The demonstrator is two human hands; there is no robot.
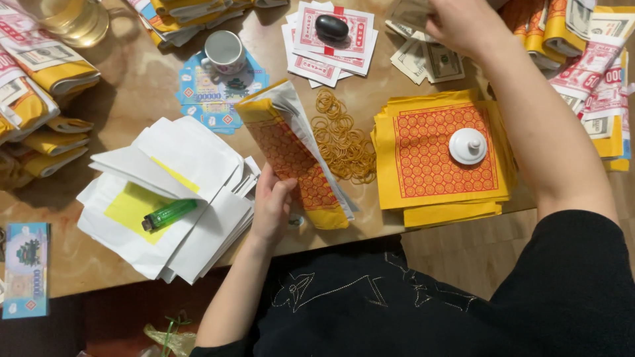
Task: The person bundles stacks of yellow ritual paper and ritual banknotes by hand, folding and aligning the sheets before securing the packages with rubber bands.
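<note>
While my left hand grips the yellow-and-red paper bundle by its near end, holding it tilted above the surface, my right hand reaches to the far edge, fingers closed on grey banknote-style sheets. Just right of the bundle lies a heap of rubber bands, then a yellow paper stack under a white knob weight. Left, a green lighter rests on white sheets

Yellow-red folded paper bundle – tilted on edge; banknote pile beyond.
</note>
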